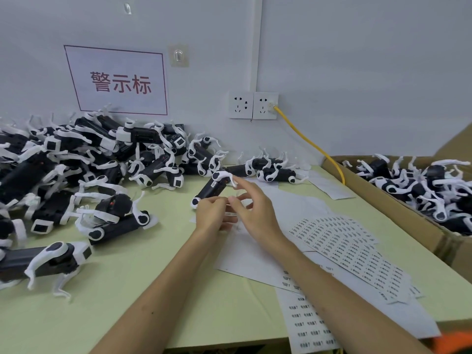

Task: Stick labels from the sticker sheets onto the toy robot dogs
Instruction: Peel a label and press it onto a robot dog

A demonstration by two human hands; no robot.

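dog [213, 189] mid-table [127, 302], near end gripped by curled left hand [212, 215]. right hand [255, 210] touching it: index straight, thumb meeting other fingers, can't tell if a label's pinched. pile [76, 162] left, more in box [378, 198] right. sheets [344, 246] mostly full, so likely lots left.

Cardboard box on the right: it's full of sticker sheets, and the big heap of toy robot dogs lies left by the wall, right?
No: the head view shows the cardboard box holding toy robot dogs; the sticker sheets lie on the table. The big heap does lie left by the wall.
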